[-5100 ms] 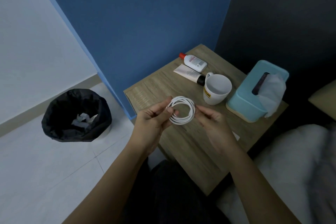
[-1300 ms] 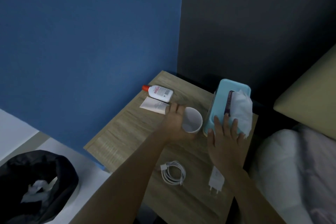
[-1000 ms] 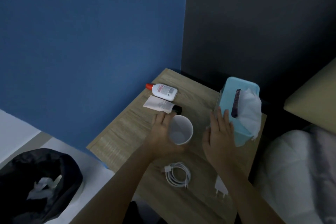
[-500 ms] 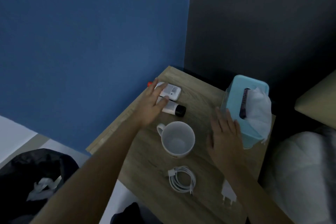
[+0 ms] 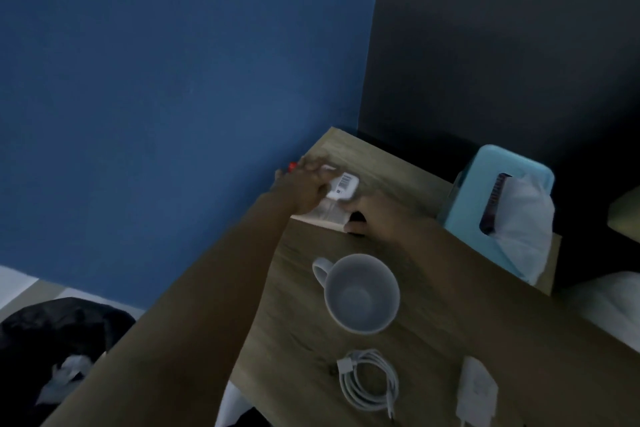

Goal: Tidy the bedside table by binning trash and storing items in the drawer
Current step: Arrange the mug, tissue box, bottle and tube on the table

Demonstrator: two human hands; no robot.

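Note:
On the wooden bedside table (image 5: 374, 166) my left hand (image 5: 304, 187) is closed around a small white bottle (image 5: 343, 186) with a red cap and a barcode label, at the table's far left edge. Right beside it my right hand (image 5: 367, 215) grips the black-capped end of a pale tube (image 5: 322, 213) that lies flat on the table. An empty white mug (image 5: 362, 293) stands in the middle of the table. A coiled white cable (image 5: 369, 380) and a white charger plug (image 5: 476, 392) lie near the front edge.
A light blue tissue box (image 5: 467, 198) with a tissue sticking out stands at the table's right. A black-lined bin (image 5: 59, 350) with crumpled paper sits on the floor at lower left. Blue and dark walls meet behind the table; pale bedding lies at right.
My left hand has closed on the white bottle it was reaching for. My right hand has left the spot by the tissue box and crossed over to the tube. The view has moved closer.

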